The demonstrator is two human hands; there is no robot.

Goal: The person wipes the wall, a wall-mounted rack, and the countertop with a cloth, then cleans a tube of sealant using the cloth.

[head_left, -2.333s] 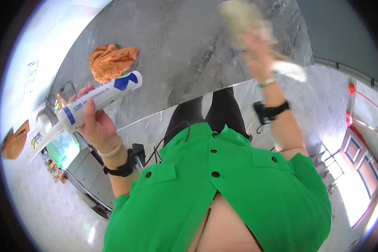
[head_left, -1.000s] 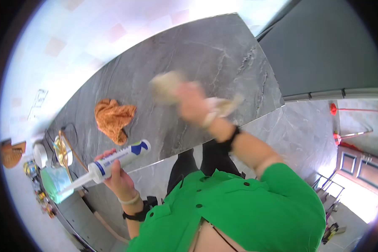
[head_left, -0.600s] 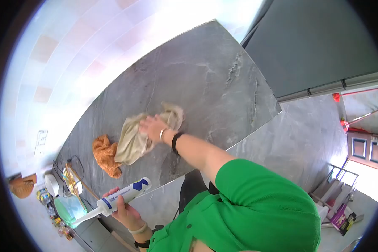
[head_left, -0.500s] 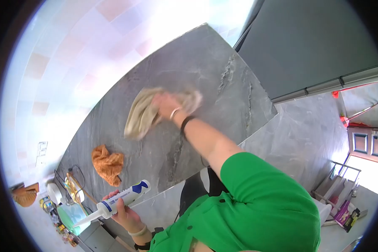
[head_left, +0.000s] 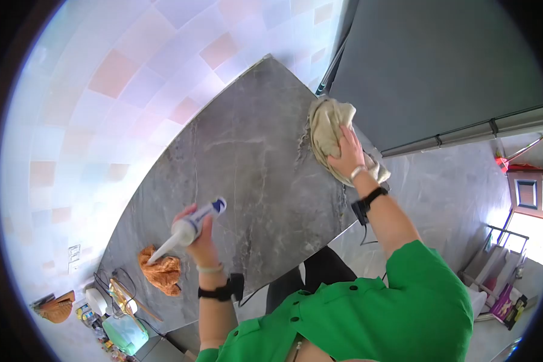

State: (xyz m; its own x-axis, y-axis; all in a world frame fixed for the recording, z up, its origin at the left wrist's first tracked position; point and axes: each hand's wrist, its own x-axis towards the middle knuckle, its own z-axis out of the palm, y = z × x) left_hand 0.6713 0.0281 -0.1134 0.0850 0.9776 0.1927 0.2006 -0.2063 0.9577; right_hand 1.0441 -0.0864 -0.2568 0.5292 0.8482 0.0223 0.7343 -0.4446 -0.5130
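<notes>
My left hand (head_left: 204,244) is wrapped round a white and blue sealant cartridge (head_left: 190,229), held above the counter. Its long pale nozzle points down and left, in front of a crumpled orange cloth (head_left: 164,276) lying on the grey marbled countertop (head_left: 247,169). At the counter's right side, my right hand (head_left: 347,155) grips a bunched beige cloth (head_left: 327,128) and presses it against the surface near the edge. Part of the cloth drapes toward the front right under my wrist.
A tiled wall (head_left: 139,78) borders the counter on the left. Beyond the right edge stands a large dark grey panel (head_left: 434,66). Cables (head_left: 105,280), a green-tinted container (head_left: 125,333) and other items cluster at lower left. A metal stepladder (head_left: 495,265) is at far right.
My right hand has carried the beige cloth from mid-counter to the right edge. My left hand has risen over the counter with the cartridge, and the view has shifted somewhat.
</notes>
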